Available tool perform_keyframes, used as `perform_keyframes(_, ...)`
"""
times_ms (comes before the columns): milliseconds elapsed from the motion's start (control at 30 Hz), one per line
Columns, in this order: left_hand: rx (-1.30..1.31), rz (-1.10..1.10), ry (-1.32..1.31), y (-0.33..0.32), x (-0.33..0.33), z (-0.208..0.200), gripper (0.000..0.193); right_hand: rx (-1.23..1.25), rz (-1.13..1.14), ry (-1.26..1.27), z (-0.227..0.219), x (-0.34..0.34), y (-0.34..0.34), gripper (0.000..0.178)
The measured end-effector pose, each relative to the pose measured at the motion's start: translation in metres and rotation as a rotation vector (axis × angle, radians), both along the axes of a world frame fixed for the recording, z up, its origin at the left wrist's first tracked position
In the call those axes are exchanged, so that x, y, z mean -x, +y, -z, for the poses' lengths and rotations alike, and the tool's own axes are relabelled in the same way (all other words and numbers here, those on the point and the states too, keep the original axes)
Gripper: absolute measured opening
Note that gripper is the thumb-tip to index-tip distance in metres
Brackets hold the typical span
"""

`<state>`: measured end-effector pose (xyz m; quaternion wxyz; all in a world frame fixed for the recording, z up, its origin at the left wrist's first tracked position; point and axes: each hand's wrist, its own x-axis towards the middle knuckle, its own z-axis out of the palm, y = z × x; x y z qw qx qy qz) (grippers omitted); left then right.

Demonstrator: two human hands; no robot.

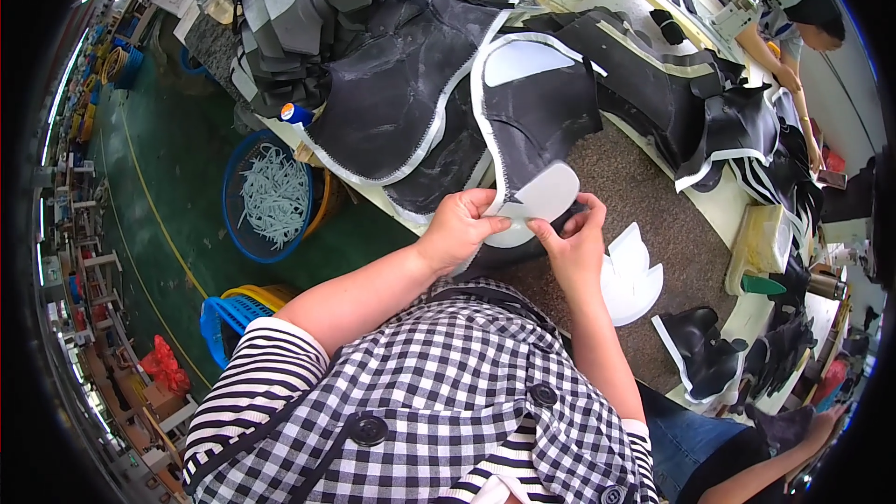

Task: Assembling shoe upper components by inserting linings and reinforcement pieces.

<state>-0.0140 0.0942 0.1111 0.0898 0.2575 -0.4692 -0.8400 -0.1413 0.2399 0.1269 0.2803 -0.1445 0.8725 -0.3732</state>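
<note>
Your left hand (pixel 455 231) is nearly closed, thumb and forefinger pinching where the near end of the white-edged black panel (pixel 537 121) meets the rounded white piece (pixel 551 190). Your right hand (pixel 577 250) is partly curled, its thumb tip against the same white piece close to the left thumb; the fingers bend round the right side, and their contact underneath is hidden. The white piece thus lies between your hands at the panel's near end; whether its upper and lower lobes are one folded part cannot be told.

The likeliest fault is misalignment: should either thumb ease off, the white piece could turn or slide against the black edge. Uneven pressure might also crease it. The panel reaches away from you over other material, so a drag at its far end could pull the join askew.

Just right of your right hand, loose white pieces (pixel 633 278) lie on the brown mat (pixel 686 215); a sweep of the forearm might scatter them. Farther left, the blue-topped spool (pixel 296 114) rests near the table's edge beside a larger black panel (pixel 397 84), and a tug there could knock it off.
</note>
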Motion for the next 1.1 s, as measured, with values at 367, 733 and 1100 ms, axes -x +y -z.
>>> perform_keyframes(367, 0.342, 0.291, -0.312, -0.028, -0.001, -0.034, 0.027, 0.803, 0.191, -0.214, 0.011, -0.015, 0.002, 0.110)
perform_keyframes(733, 0.166, 0.062, -0.255, -0.005, -0.007, -0.019, 0.018, 0.727, -0.153, -0.418, 0.027, 0.007, 0.036, 0.079)
perform_keyframes(1100, 0.254, 0.076, -0.079, 0.023, -0.034, -0.005, 0.018, 0.613, 0.187, -0.600, 0.039, -0.035, 0.020, 0.018)
